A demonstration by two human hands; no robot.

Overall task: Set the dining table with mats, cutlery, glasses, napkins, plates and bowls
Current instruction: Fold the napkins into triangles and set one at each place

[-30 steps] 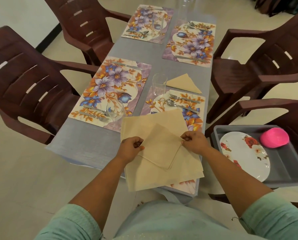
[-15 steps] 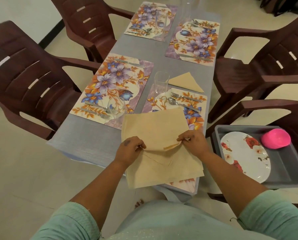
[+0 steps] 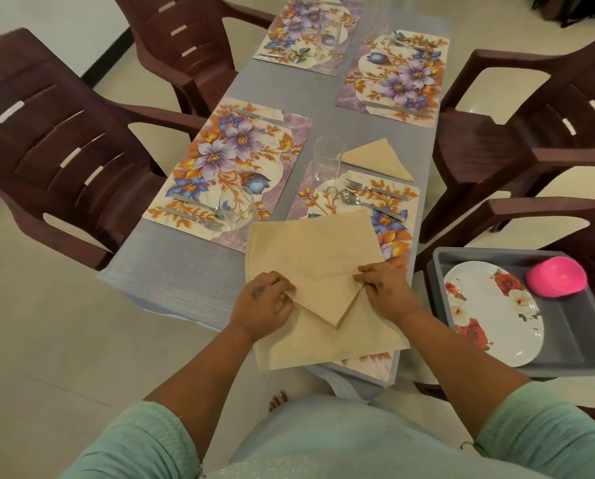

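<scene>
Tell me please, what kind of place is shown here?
Most likely a home dining room. A long table under a grey cloth carries floral placemats with cutlery and glasses, dark plastic armchairs stand around it, and both hands fold a beige napkin.

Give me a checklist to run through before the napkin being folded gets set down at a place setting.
1. Left hand holds the napkin being folded: ok.
2. Right hand holds its other corner: ok.
3. Fold forms a clean triangle like the finished napkin: cannot tell; the edges look slightly offset.
4. Spare napkins underneath lie flat: ok.
5. Near left mat already has a napkin: not ok.
6. Glass on that mat stands clear of the hands: ok.
</scene>
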